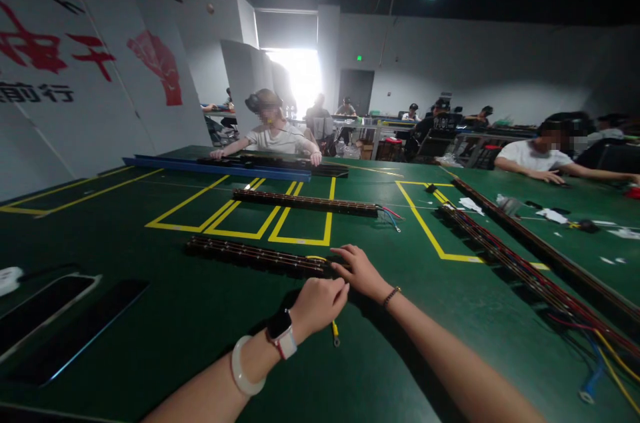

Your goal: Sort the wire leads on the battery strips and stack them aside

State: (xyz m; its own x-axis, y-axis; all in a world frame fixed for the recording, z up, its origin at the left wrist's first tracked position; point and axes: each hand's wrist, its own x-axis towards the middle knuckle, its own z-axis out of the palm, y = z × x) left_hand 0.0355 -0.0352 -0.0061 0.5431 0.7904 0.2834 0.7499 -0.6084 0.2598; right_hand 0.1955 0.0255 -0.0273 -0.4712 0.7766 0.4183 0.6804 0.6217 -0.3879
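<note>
A long black terminal strip (255, 255) with red wiring lies across the green table (165, 316) in front of me. My right hand (361, 271), with a bead bracelet at the wrist, rests on the strip's right end, fingers bent down over it. My left hand (317, 304), wearing a watch and a pale bangle, is closed in a loose fist just below that end. A thin yellow wire (335, 335) with a metal terminal hangs from it onto the table. A short yellow loop shows by my right fingertips.
A second strip (305, 202) lies farther back inside yellow floor-tape boxes, and a blue rail (215, 168) beyond it. Long bundles of red, yellow and blue wires (530, 270) run along the right. Dark rectangular cut-outs (55, 323) sit at the left. Other people work at the far edge and the right side.
</note>
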